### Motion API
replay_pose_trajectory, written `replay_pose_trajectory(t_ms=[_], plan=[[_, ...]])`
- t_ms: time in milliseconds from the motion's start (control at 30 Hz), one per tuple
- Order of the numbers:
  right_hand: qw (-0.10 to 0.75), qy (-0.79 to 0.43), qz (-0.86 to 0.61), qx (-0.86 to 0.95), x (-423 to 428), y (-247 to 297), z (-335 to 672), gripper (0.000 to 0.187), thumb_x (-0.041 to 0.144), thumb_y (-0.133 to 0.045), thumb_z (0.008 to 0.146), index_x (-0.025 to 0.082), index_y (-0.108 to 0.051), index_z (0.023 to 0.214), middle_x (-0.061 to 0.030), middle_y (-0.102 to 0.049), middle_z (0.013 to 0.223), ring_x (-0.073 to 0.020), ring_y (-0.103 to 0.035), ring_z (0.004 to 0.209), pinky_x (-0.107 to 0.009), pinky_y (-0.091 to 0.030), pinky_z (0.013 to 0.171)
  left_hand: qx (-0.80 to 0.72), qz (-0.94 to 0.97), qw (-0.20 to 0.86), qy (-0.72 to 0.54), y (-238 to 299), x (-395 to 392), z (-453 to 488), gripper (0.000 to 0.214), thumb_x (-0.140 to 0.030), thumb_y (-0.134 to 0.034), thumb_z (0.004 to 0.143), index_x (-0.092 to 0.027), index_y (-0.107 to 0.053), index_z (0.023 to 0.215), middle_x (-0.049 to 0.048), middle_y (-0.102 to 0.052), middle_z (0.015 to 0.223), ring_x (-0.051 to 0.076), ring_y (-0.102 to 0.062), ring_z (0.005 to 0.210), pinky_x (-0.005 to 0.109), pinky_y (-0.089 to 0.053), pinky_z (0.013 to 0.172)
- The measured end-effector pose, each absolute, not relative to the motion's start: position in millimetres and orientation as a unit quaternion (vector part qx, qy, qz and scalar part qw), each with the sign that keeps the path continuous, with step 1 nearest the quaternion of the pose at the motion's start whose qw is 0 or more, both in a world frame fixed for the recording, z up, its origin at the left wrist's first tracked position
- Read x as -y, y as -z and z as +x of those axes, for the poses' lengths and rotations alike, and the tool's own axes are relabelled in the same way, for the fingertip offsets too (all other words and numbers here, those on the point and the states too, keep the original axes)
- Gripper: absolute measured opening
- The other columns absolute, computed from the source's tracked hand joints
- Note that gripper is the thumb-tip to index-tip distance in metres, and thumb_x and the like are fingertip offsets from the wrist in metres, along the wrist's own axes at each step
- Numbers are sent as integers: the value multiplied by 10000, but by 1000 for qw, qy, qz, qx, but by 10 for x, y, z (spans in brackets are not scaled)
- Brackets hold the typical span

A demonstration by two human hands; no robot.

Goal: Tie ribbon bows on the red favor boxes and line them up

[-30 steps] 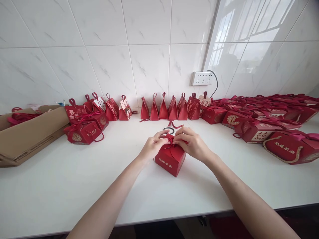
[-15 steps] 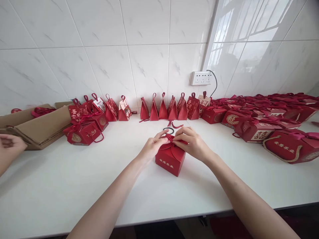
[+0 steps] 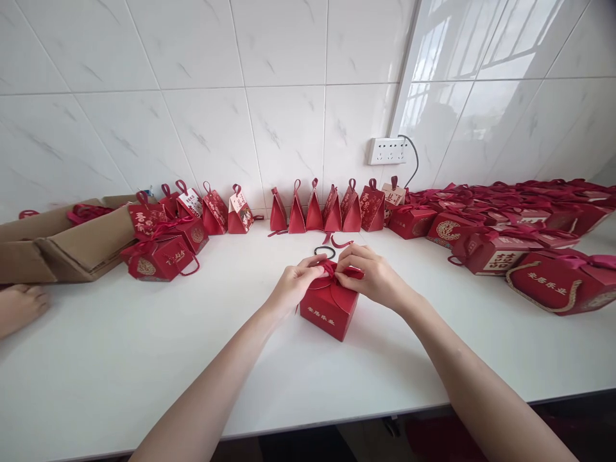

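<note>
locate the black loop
In the head view, the black loop lies just right of centre, beyond the red box between the left hand and the right hand.

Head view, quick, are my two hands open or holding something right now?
Left hand: closed, pinching the red ribbon atop the red box.
Right hand: closed, pinching the same ribbon.

Seemingly a small workshop: massed red gift boxes (image 3: 505,256) crowd a white table (image 3: 120,359).

Co-worker's hand (image 3: 22,310), out of view at first, now in at the tabletop's (image 3: 144,359) left, just beside carton (image 3: 86,247). Carton turned, shifted back from tabletop's front edge, near corner farther right, flaps spread wider.
</note>
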State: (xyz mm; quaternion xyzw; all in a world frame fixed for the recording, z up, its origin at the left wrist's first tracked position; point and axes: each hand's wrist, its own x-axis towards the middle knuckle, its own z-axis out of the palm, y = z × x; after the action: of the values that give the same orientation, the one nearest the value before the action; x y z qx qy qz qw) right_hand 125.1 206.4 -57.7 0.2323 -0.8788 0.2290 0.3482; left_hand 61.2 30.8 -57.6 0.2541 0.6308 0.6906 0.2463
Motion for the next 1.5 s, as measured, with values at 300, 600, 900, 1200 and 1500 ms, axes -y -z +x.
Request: replay_pose_trajectory(t_ms=[300, 600, 900, 1200, 1500], plan=[[325, -297, 218, 871, -2106, 466, 1295, 129, 81, -564, 741, 196, -556, 685, -26, -597, 772, -166, -577, 773, -292, -475, 701, -657, 261, 215, -674, 588, -280, 562, 241, -372, -578, 762, -187, -732, 769, 32, -497, 1360, 266, -510, 1174, 300, -462, 859], [255, -329, 193, 889, -2153, 415, 1333, 116, 264, -677, 758, 208, -628, 848, -43, -621, 884, -198, -589, 866, -339, -489, 773, -671, 286, 214, -650, 581, -253, 549, 264, -397, -566, 767, -216, -751, 822, 12, -462, 1392, 262, -508, 1176, 290, -472, 874], [251, -371, 140, 883, -2114, 415, 1328, 190, 312, -594, 826, 203, -646, 679, -38, -622, 863, -175, -600, 839, -346, -494, 783, -763, 331, 57, -552, 546, -236, 580, 284, -367, -506, 809, -234, -748, 745, 28, -563, 1252, 255, -495, 1163, 336, -411, 955], [153, -403, 112, 895, -2089, 371, 1364, 208, 399, -661, 762, 198, -641, 711, -61, -590, 1059, -209, -581, 990, -394, -488, 842, -767, 331, 54, -547, 515, -217, 589, 288, -344, -492, 817, -231, -737, 718, 35, -565, 1187, 251, -520, 1098, 340, -440, 901], [205, -389, 135, 888, -2072, 387, 1357, 108, 266, -633, 778, 194, -615, 700, -49, -600, 1000, -195, -587, 954, -406, -464, 888, -781, 395, -134, -464, 581, -228, 595, 296, -306, -481, 833, -196, -619, 596, 55, -547, 870, 187, -509, 848, 323, -443, 794]])
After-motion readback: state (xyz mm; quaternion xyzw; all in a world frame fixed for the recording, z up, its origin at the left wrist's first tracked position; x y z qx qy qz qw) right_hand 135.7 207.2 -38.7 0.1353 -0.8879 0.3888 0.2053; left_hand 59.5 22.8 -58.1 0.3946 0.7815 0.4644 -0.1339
